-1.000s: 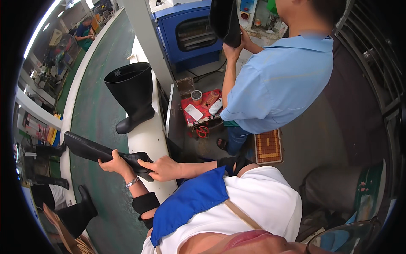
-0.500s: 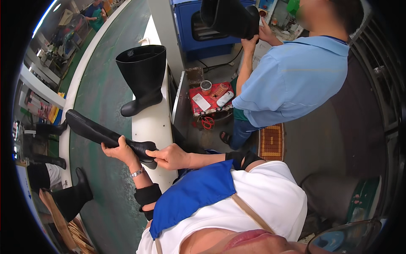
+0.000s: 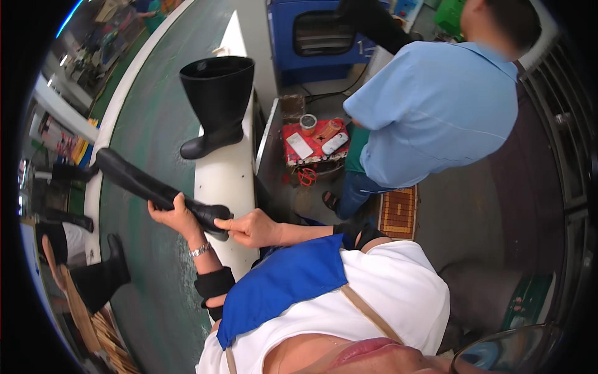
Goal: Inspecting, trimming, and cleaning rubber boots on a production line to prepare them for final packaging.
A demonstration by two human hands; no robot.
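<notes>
I had both hands on one black rubber boot (image 3: 146, 187), which lay stretched out on its side over the green conveyor belt (image 3: 149, 124). My left hand (image 3: 176, 218) was closed around the boot from below, near its ankle, with the fingers curled over the upper edge. My right hand (image 3: 252, 227) pinched the boot's foot end, thumb on top, right at the edge of the white tabletop (image 3: 221, 181) that ran alongside the belt. The boot's shaft pointed away from that tabletop, its open end reaching the belt's far rim.

Further along the white tabletop a second black boot (image 3: 215, 103) stood upright, opening upward and toe toward the belt. Just past the tabletop, on its side away from the belt, a red tray (image 3: 314, 143) sat low and held a small round tin and two flat light-coloured items. A person in a light blue shirt (image 3: 430, 112) stood beyond the tray, turned away. Farther still from the tabletop stood a blue machine (image 3: 324, 37) with a dark window.
</notes>
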